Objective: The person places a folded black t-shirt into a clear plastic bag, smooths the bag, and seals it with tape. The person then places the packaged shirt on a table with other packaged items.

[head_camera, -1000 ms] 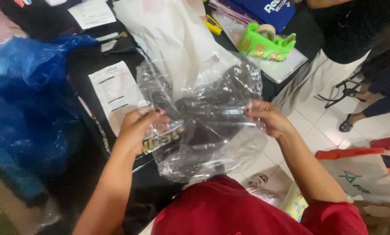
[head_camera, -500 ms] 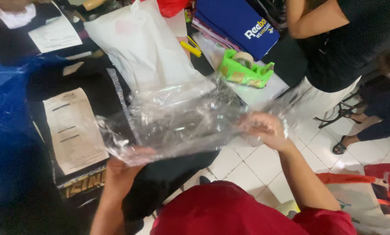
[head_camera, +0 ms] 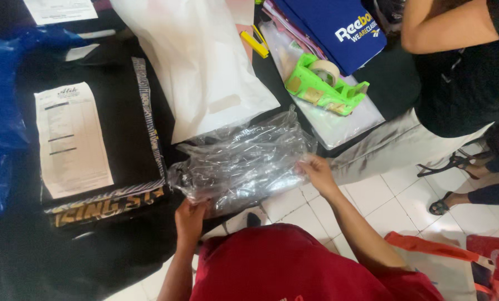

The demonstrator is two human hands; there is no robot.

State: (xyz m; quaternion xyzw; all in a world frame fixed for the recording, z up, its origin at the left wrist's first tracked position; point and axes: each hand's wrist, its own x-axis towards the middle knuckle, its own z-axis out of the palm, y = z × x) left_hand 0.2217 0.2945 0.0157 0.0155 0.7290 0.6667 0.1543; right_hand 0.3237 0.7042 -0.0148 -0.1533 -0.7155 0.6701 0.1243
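A crumpled clear plastic bag (head_camera: 241, 161) is stretched between my hands at the near edge of the black table (head_camera: 15, 251). My left hand (head_camera: 191, 216) grips its lower left corner, and my right hand (head_camera: 315, 170) pinches its right edge. The bag lies low over the table edge, next to a folded black garment (head_camera: 121, 117) with a striped printed band. A white paper slip (head_camera: 71, 139) rests on that garment.
A large white plastic mailer (head_camera: 196, 61) lies behind the clear bag. A green tape dispenser (head_camera: 323, 83) sits on a clear sleeve at right, near a yellow cutter (head_camera: 255, 44) and blue folded cloth (head_camera: 338, 28). Blue plastic (head_camera: 1, 122) fills the left. Another person (head_camera: 455, 61) stands at right.
The clear bag has come down from in front of me to the table edge and is less spread. My left hand has moved from its upper edge to its lower left corner.
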